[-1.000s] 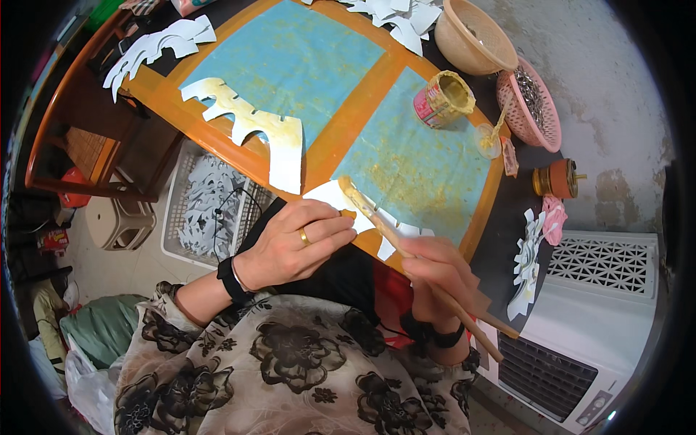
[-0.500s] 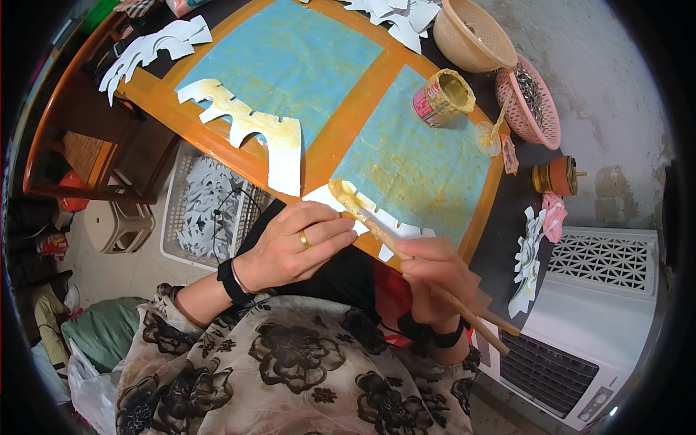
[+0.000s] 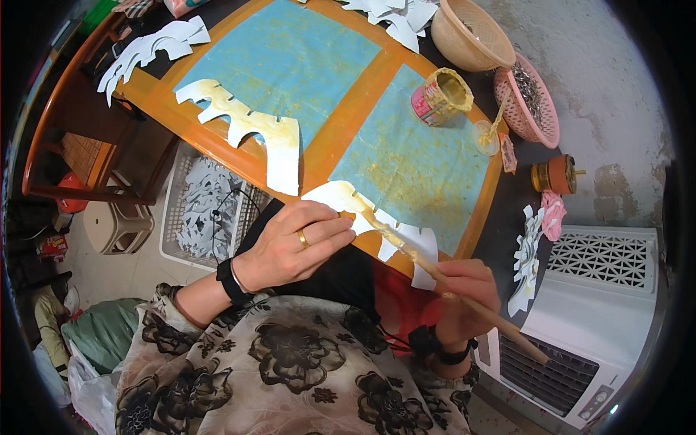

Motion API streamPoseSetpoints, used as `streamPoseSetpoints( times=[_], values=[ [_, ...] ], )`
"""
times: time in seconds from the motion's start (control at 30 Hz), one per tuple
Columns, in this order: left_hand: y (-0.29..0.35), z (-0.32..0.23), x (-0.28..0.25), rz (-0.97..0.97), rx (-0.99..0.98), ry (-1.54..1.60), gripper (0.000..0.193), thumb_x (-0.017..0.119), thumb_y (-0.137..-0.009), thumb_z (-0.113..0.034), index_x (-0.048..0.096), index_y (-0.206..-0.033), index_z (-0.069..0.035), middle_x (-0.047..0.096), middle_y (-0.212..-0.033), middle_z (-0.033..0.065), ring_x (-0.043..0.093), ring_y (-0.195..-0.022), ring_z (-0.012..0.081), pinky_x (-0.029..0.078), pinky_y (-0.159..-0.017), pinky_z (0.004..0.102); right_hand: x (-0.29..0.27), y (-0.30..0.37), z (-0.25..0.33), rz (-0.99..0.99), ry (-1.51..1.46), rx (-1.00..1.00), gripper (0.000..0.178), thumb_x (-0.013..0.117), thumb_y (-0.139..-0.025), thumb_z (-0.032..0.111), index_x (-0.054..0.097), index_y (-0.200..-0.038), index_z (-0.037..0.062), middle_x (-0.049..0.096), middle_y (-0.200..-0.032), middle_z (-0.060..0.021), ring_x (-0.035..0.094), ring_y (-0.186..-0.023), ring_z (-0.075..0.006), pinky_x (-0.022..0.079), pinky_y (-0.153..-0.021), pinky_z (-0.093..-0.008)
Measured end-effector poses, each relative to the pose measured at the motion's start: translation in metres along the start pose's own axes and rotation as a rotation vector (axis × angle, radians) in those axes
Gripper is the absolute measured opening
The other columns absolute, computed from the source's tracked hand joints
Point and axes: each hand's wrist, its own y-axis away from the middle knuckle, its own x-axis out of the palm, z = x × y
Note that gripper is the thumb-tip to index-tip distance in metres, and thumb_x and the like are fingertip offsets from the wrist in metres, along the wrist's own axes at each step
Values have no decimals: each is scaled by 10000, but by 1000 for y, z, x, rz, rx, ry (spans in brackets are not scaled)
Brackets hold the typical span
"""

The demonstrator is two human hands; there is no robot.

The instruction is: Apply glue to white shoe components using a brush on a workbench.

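My left hand (image 3: 286,243), with a gold ring on one finger, is closed at the near table edge. Its fingertips grip the edge of a white scalloped cut-out piece (image 3: 333,194). In my right hand (image 3: 464,293) is a long wooden stick (image 3: 500,324), its far end coated in yellow paste. That pasty end lies across the cut-out near its middle notches. A second scalloped cut-out (image 3: 283,141), smeared with yellow, lies to the left on the table. An open tin (image 3: 428,101) caked with yellow paste stands beyond my right hand.
The orange table (image 3: 319,156) carries blue, paste-spotted sheets (image 3: 290,54). More white cut-outs (image 3: 163,42) lie far left. A pink basket (image 3: 540,123) of metal pieces and a beige basket (image 3: 478,40) stand far right. A white crate (image 3: 172,235) sits below left; a white air cooler (image 3: 565,304) is at right.
My right hand has moved right and slightly down, drawing the stick's pasty end along the cut-out toward its right part. More of the cut-out's right end now shows. My left hand stays put.
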Motion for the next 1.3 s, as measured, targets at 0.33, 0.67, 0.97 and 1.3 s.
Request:
streamPoseSetpoints(
  times=[0.33, 0.67, 0.97, 1.3],
  values=[
    [-1, 0, 1, 13, 1, 2, 449, 748, -700, 27, 704, -1141, -42, 684, -1185, 41, 621, -1046, 243, 540, -863, 387, 11, -3, -5, 17, 64, -122, 164, 723, -870, 34, 655, -1015, 0, 716, -975, -204, 703, -819, -300, 561, -724, -375],
    [-2, -1, 1, 16, 14, -16, 447, 743, -693, 35, 697, -1131, -40, 675, -1169, 37, 620, -1048, 249, 536, -855, 397, 4, -6, -10, -102, 51, -112, 136, 699, -910, 76, 644, -1006, -3, 720, -952, -205, 689, -784, -295, 546, -695, -362],
    [-1, -2, 1, 15, -9, -22, 447, 759, -694, 32, 702, -1128, -60, 675, -1166, 30, 615, -1053, 248, 518, -862, 395, 1, 1, -8, -28, 75, -85, 130, 694, -878, 7, 641, -996, 8, 718, -956, -197, 685, -774, -285, 549, -693, -360],
    [-2, -5, 1, 8, -34, -9, 450, 774, -703, 22, 696, -1135, -72, 663, -1175, 37, 613, -1033, 259, 504, -870, 403, -16, 7, 0, 5, 98, -54, 134, 700, -859, -11, 642, -978, 10, 716, -947, -194, 686, -756, -282, 542, -661, -337]
  ],
)
